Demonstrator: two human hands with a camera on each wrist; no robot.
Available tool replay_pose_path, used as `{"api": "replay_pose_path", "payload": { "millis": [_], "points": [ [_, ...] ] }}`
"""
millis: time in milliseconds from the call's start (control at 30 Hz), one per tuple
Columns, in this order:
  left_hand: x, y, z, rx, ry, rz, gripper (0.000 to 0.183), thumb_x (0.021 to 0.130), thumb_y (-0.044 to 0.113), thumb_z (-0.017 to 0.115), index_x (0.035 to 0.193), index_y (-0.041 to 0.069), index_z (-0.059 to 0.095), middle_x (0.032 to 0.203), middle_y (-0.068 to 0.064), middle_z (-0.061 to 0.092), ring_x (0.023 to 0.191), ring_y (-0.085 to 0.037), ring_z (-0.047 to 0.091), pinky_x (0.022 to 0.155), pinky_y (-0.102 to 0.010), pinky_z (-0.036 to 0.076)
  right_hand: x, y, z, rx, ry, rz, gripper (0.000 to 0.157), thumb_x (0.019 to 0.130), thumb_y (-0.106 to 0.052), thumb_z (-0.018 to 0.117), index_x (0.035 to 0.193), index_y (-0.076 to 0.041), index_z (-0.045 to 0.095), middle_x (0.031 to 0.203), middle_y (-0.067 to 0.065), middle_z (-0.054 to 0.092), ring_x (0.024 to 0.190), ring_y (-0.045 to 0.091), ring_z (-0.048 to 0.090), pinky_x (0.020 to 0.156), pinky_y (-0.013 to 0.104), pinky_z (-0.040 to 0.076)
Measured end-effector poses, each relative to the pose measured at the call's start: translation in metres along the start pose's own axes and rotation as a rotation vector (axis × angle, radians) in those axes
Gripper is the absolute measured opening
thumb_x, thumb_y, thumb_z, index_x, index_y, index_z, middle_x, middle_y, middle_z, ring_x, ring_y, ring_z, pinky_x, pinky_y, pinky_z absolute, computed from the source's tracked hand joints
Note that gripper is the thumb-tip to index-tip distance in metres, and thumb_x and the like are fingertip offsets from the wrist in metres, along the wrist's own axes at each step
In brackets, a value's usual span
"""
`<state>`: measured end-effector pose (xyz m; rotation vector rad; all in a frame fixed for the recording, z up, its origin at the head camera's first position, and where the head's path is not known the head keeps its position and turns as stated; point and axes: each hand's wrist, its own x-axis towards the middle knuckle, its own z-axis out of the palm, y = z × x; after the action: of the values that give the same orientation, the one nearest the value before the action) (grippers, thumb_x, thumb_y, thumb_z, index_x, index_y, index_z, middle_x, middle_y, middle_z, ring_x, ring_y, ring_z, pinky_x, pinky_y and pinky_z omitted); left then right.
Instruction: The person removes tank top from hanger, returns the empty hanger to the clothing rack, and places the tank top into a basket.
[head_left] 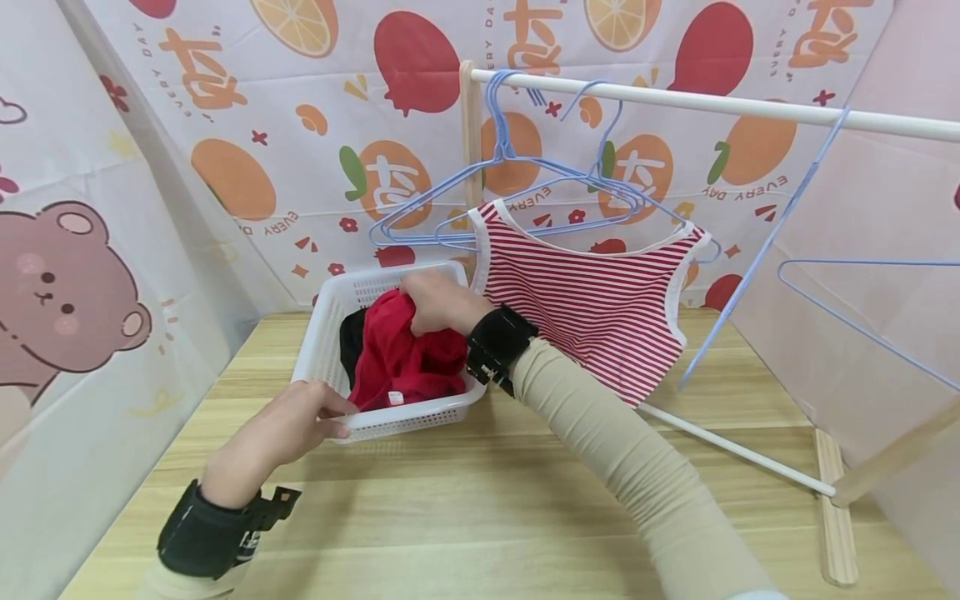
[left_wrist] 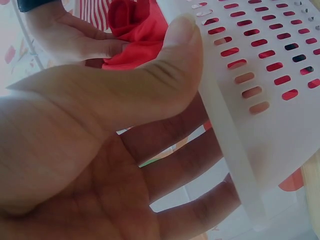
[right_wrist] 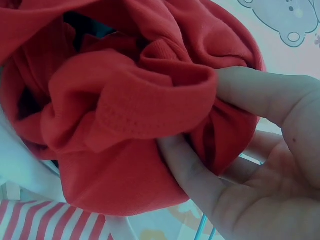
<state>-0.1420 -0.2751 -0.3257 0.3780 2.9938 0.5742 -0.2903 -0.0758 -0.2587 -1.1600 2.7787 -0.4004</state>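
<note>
A white perforated plastic basket (head_left: 420, 414) stands on the wooden table, holding a red garment (head_left: 393, 342) and a black cloth (head_left: 349, 343). My left hand (head_left: 288, 421) grips the basket's near-left corner. In the left wrist view the thumb lies on one side of the rim (left_wrist: 227, 145), with the fingers reaching behind it. Over the basket's far right part, my right hand (head_left: 438, 302) pinches the red garment. Bunched folds of the red fabric (right_wrist: 135, 110) sit between thumb and fingers in the right wrist view.
Right of the basket, a red-and-white striped sleeveless top (head_left: 585, 292) hangs on a blue hanger from a white rail (head_left: 675, 99). Several blue hangers (head_left: 420, 204) share the rail's left end; another hanger (head_left: 772, 237) hangs further right. The rack's wooden foot (head_left: 834, 517) rests on the table (head_left: 450, 517).
</note>
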Motion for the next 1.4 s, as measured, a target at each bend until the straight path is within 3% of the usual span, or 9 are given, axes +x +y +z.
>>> {"api": "replay_pose_path", "payload": {
  "millis": [267,467,667,900,1400],
  "points": [
    [0.0,-0.001,0.0,-0.004,0.004,0.022,0.023,0.076,-0.001,0.086,0.098,0.001,0.082,0.089,-0.012,0.076,0.082,-0.024,0.064,0.072,-0.04,0.058,0.005,-0.002,0.007,0.011,-0.04,0.016,0.036,0.089,-0.01,0.076,0.123,-0.007,0.066,0.115,0.006,0.067,0.102,0.018,0.056,0.09,0.028,0.051],
    [0.001,-0.001,0.001,0.001,0.007,0.03,0.021,0.076,-0.001,0.086,0.097,0.002,0.082,0.089,-0.011,0.077,0.083,-0.023,0.065,0.072,-0.039,0.057,0.007,-0.001,0.013,0.01,-0.07,0.033,0.03,0.088,-0.01,0.076,0.118,-0.008,0.069,0.108,0.006,0.066,0.099,0.018,0.055,0.081,0.025,0.048],
    [0.001,-0.002,0.001,0.006,0.014,0.036,0.021,0.076,-0.002,0.086,0.097,0.002,0.082,0.088,-0.011,0.076,0.082,-0.022,0.064,0.071,-0.038,0.056,0.01,0.0,0.018,0.04,-0.099,0.049,0.022,0.085,-0.006,0.076,0.107,-0.008,0.071,0.097,0.005,0.065,0.085,0.017,0.06,0.066,0.023,0.05],
    [0.001,-0.002,0.002,0.001,0.01,0.028,0.021,0.076,-0.002,0.086,0.097,0.002,0.082,0.088,-0.011,0.077,0.081,-0.022,0.064,0.071,-0.037,0.056,0.015,-0.002,0.026,0.042,-0.136,0.078,0.028,0.083,-0.008,0.077,0.11,-0.009,0.07,0.095,0.008,0.066,0.067,0.015,0.061,0.057,0.022,0.05],
    [0.0,-0.001,0.001,0.0,0.017,0.032,0.021,0.076,-0.001,0.086,0.096,0.002,0.082,0.087,-0.01,0.076,0.081,-0.022,0.064,0.072,-0.04,0.057,0.017,-0.008,0.036,0.068,-0.18,0.099,0.025,0.085,-0.006,0.077,0.108,-0.01,0.07,0.1,0.007,0.067,0.065,0.014,0.063,0.058,0.022,0.054]
  ]
}}
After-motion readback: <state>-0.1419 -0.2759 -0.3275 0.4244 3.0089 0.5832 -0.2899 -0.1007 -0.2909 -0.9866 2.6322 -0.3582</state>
